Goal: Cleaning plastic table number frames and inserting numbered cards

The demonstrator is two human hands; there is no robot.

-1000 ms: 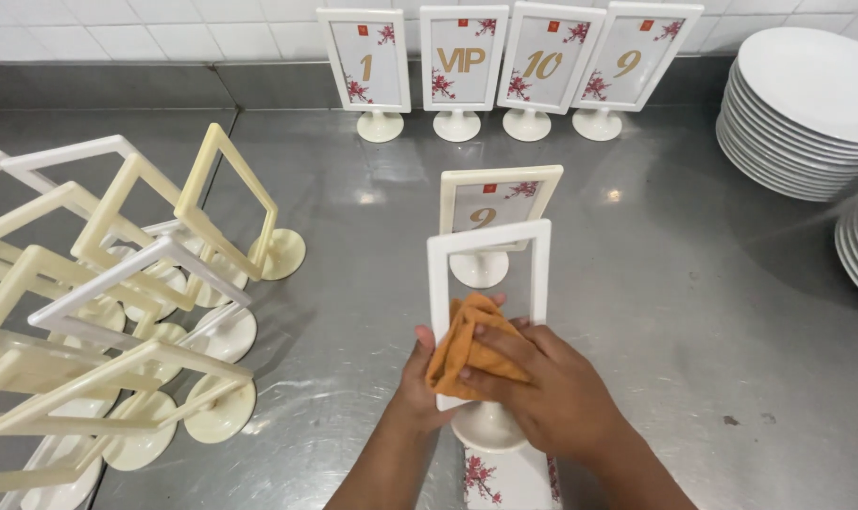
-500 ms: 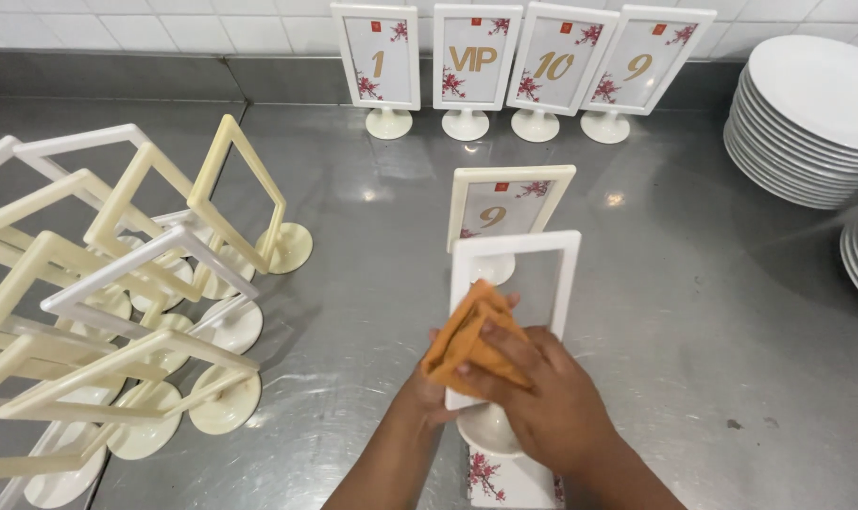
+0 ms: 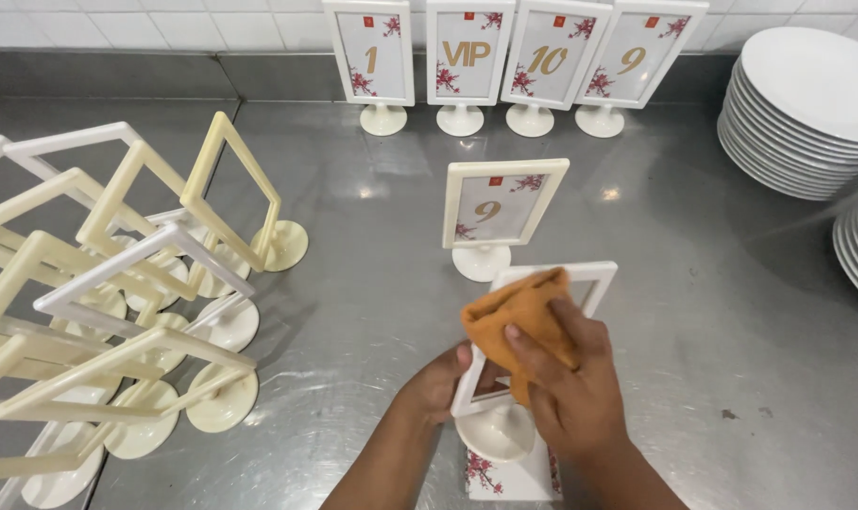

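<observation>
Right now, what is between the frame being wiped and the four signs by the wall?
In the head view, one cream sign stand with a flowered card stands between the white frame and the row of four signs. Around it is bare steel counter.

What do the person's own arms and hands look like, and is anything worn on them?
Both forearms are bare as far as the picture shows them: no sleeves, gloves, watch or bracelet. No rings are visible on the left hand or the right hand. The fingers have short, plain, unpainted nails.

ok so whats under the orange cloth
The orange cloth lies against the white frame stand, with the right hand pressing it and the left hand behind. The covered panel area cannot be seen.
</observation>
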